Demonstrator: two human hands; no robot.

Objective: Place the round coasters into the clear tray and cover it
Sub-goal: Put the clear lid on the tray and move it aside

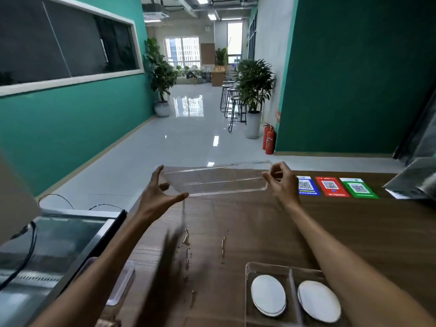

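Observation:
A clear rectangular lid (217, 179) is held up over the far part of the wooden counter. My left hand (158, 193) grips its left end and my right hand (282, 181) pinches its right end. Close to me, at the lower right, stands the clear tray (249, 270) with a divider. One stack of white round coasters (268, 295) lies in its left compartment, and another stack of coasters (318, 300) lies in its right one. My right forearm crosses above the tray's right edge.
Water drops (186, 241) streak the counter (247, 223) between the lid and the tray. Three coloured QR code cards (335, 187) lie at the far right, beside a silver machine (415, 182). A second clear lid or tray (120, 286) rests at the counter's left edge, by a glass-topped freezer (59, 237).

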